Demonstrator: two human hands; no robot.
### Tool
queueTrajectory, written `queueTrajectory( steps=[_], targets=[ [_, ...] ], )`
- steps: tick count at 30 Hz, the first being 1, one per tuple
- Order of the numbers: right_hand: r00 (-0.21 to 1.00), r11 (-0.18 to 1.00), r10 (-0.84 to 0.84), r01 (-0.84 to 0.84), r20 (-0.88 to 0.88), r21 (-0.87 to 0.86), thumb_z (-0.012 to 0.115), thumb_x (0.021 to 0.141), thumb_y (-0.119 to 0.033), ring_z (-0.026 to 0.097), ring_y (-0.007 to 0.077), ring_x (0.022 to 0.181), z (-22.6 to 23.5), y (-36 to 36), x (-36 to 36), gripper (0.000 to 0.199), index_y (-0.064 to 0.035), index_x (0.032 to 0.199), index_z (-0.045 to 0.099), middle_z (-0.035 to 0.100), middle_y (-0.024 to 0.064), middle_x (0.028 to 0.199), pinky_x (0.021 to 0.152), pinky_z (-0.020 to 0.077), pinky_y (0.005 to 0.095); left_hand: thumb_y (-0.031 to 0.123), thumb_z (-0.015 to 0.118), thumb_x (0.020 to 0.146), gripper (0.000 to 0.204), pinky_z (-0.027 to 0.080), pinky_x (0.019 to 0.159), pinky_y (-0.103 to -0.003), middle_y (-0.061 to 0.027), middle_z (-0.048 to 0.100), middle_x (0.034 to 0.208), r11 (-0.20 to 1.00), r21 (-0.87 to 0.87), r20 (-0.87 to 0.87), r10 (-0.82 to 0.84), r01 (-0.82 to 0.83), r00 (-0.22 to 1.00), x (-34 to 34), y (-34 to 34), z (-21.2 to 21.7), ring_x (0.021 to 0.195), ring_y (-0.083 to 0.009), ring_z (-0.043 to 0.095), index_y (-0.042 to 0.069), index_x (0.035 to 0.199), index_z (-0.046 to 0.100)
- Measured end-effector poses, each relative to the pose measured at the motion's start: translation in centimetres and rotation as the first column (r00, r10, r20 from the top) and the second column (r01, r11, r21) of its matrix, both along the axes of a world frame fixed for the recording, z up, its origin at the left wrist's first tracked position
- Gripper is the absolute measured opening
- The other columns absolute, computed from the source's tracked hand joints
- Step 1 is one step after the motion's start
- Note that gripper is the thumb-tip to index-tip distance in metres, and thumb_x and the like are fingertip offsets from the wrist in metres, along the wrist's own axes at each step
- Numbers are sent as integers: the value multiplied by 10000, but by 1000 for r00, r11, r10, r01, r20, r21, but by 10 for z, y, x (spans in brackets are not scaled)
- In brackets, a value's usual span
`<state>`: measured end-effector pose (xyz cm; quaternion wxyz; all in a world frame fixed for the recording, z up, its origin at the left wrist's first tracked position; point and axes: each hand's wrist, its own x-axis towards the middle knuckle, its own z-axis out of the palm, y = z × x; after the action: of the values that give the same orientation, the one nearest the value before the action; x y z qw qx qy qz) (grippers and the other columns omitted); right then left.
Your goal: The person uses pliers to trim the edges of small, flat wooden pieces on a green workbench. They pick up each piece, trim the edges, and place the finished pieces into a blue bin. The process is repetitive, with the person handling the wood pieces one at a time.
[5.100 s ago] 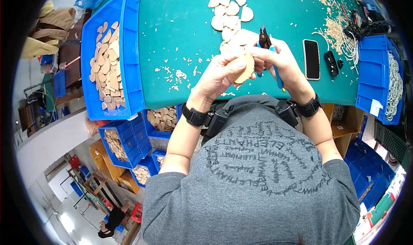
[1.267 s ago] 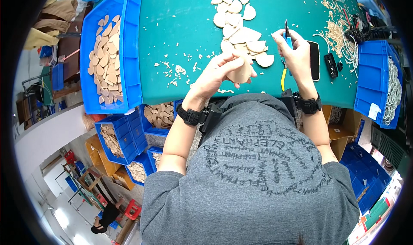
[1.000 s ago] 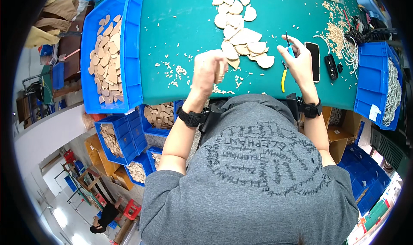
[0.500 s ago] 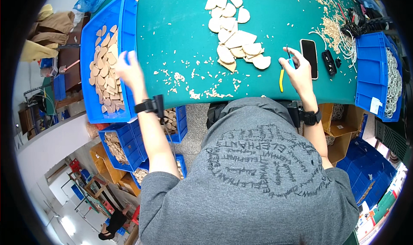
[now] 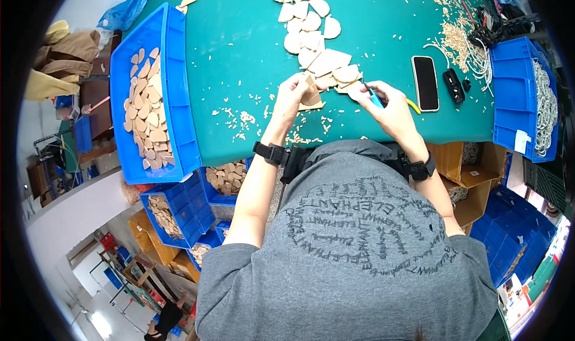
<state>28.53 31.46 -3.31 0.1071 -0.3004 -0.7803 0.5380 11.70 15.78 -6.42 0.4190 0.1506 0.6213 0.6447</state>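
Note:
My left hand (image 5: pixel 290 96) is closed, thumb and fingers pinching the edge of a flat tan piece (image 5: pixel 311 93) at the near end of a row of similar pieces (image 5: pixel 329 61). To its right, my right hand (image 5: pixel 386 106) is wrapped round small pliers with blue and yellow handles (image 5: pixel 375 97). Their dark tip points up and left, close to the last pieces of the row. The right fingertips reach over a pale piece there; I cannot tell whether they touch it.
At the left stands a blue bin (image 5: pixel 173 95) of tan pieces. A phone (image 5: pixel 426 83) and a black case (image 5: pixel 455 86) lie right of my right hand. Beyond are wooden scraps (image 5: pixel 460 41) and a blue bin of pale rings (image 5: pixel 509 95). Small scraps litter the green table (image 5: pixel 233 71).
My left hand has come right from the blue bin to the row and now grips a flat tan piece. My right hand has shifted left with the pliers, away from the phone.

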Motion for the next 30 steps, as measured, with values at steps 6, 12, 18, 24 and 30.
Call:
queueTrajectory(
  steps=[6,12,18,24,30],
  targets=[
    [968,972,233,-234,94,-3,695,794,-282,634,183,664,44,-10,-23,302,-9,921,676,668,124,757,639,494,302,159,609,900,193,504,823,-292,-71,625,944,987,153,-98,-26,40,995,14,-5,37,868,-132,606,21,1032,581],
    [974,974,222,-219,-34,63,695,790,-252,645,197,683,41,-8,-25,277,-10,923,676,676,132,781,660,502,314,114,692,853,336,504,854,-268,-88,664,1070,996,79,-274,61,-40,960,24,-5,75,984,-135,617,2,1161,620],
    [971,970,240,-239,-3,31,684,788,-223,642,199,676,49,-8,-28,261,-4,931,672,668,138,768,657,503,312,148,711,840,297,505,846,-273,-88,679,1064,998,44,-389,54,-40,920,30,-3,81,973,-141,627,20,1105,668],
    [969,968,247,-245,-17,53,680,786,-216,642,208,674,49,-5,-27,246,-5,912,680,668,140,778,662,505,309,168,715,839,293,505,836,-273,-90,683,1048,999,25,-482,48,-41,875,32,-3,78,961,-149,633,27,1093,676],
    [962,961,270,-267,-44,67,687,782,-203,646,218,691,47,-5,-27,245,-5,926,681,673,145,801,688,508,302,174,714,841,291,505,832,-276,-91,684,1045,999,1,-508,43,-50,860,33,-3,79,953,-151,636,30,1090,678]
  ],
)
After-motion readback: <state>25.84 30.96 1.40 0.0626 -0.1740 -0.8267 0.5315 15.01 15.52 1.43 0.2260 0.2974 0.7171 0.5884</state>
